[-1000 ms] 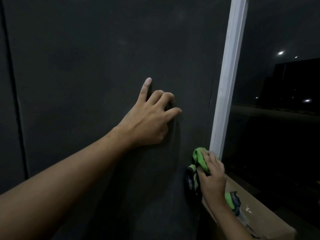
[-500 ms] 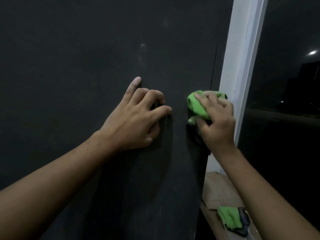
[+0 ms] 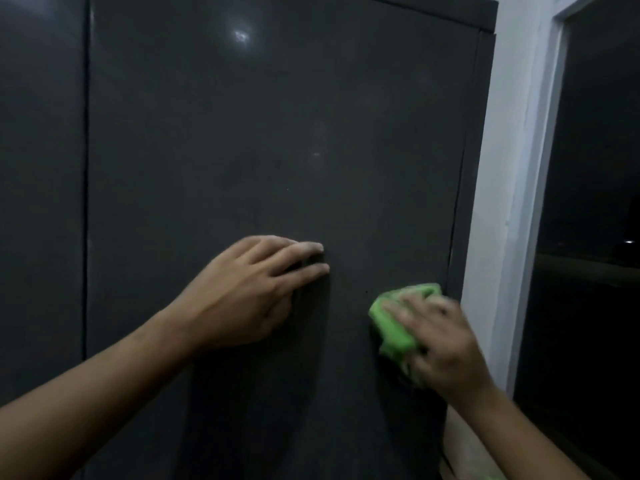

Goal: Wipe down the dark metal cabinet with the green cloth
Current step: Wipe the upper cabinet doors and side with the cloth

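So there's just one bunched-up green cloth (image 3: 391, 327) here, pressed against the lower right part of the dark grey metal cabinet (image 3: 242, 150), right next to the door's right edge. The right hand (image 3: 446, 348) holds it there, fingers draped over the wad and bent around it. That hand is pretty motion-blurred, so I can't make out the thumb.

The left hand (image 3: 242, 292) holds nothing. It's flat on the same door panel, a bit left of the cloth and slightly higher, with the fingers mostly straight and pointing right, fingertips touching the metal. The two hands are near each other but not touching. Both forearms come in bare from the bottom corners.

The cabinet fills most of the view: two panels split by one vertical seam (image 3: 86, 168) on the left, plus one bright glare spot (image 3: 241, 36) near the top.

Just right of the cabinet there's one white painted frame (image 3: 512, 168), then one dark window pane (image 3: 595, 168) with a single tiny light (image 3: 628, 242) in it.
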A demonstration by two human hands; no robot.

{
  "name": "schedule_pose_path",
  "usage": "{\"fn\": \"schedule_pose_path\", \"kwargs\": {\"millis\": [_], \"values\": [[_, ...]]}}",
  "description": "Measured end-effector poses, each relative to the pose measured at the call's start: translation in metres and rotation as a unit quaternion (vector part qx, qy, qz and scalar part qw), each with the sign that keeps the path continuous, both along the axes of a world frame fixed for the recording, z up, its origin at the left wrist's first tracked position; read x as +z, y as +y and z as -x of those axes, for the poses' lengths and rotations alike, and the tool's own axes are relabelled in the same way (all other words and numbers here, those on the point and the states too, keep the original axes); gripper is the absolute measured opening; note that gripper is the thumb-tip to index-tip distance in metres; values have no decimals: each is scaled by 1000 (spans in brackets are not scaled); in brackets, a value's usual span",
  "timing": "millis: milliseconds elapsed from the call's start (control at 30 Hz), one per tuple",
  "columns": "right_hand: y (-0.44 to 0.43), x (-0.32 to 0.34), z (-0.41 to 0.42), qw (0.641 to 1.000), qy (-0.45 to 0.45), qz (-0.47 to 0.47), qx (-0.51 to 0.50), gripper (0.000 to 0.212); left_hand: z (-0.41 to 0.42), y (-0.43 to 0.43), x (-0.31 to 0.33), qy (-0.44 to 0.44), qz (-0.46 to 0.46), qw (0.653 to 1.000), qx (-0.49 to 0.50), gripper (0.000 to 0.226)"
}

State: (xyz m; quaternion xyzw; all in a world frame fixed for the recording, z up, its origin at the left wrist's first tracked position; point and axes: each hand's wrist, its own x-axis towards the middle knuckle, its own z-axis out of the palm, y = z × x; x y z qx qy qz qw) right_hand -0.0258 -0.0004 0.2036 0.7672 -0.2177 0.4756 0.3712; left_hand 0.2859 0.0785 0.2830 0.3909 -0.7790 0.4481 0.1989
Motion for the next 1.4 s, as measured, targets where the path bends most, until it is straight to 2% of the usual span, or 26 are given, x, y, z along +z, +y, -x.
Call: {"fn": "schedule_pose_path", "kwargs": {"millis": [100, 167, 233, 300, 400, 467, 533, 600, 667, 733, 833, 900, 1000, 1100, 1200, 1267, 1333, 1400], "values": [[1, 52, -28, 988, -153, -25, 1, 52, -29, 16, 15, 65, 48, 997, 21, 53], [3, 81, -53, 978, -208, -29, -1, 52, -46, 23, 23, 97, 69, 992, 42, 55], [8, 94, -84, 974, -224, -24, 11, 53, -66, 30, 30, 120, 68, 989, 56, 57], [13, 85, -115, 982, -183, -20, 34, 55, -84, 35, 33, 137, 61, 987, 58, 57], [18, 47, -153, 997, -18, -6, 78, 54, -104, 40, 31, 123, 47, 990, 51, 56], [22, 27, -163, 993, 80, 21, 90, 47, -114, 44, 28, 100, 34, 993, 57, 56], [21, 34, -160, 986, 130, 54, 89, 38, -126, 51, 27, 90, 22, 994, 63, 57], [15, 62, -154, 991, 75, 81, 76, 35, -140, 57, 25, 84, 6, 995, 61, 59], [12, 106, -151, 992, -81, 84, 51, 38, -151, 61, 23, 63, -6, 996, 58, 62], [14, 145, -154, 975, -209, 66, 32, 43, -158, 63, 22, 46, -16, 998, 49, 62], [21, 159, -166, 963, -266, 30, 26, 48, -167, 65, 18, 55, -32, 998, 22, 60], [25, 138, -177, 978, -205, 40, 28, 48, -170, 66, 13, 68, -41, 997, 7, 64], [32, 79, -194, 997, -45, 36, 55, 53, -171, 65, 10, 73, -46, 996, -8, 61], [42, 28, -200, 993, 104, 24, 55, 45, -171, 63, 12, 78, -57, 995, -15, 57], [44, 32, -183, 978, 203, 47, 28, 39, -173, 61, 11, 68, -62, 996, -12, 58], [41, 57, -169, 986, 151, 66, 10, 40, -175, 60, 12, 58, -58, 997, -15, 58], [38, 91, -157, 998, -14, 52, -17, 44, -175, 59, 11, 64, -63, 996, -22, 58], [39, 127, -157, 985, -170, 21, -35, 49, -176, 57, 9, 77, -66, 994, -28, 59]]}}
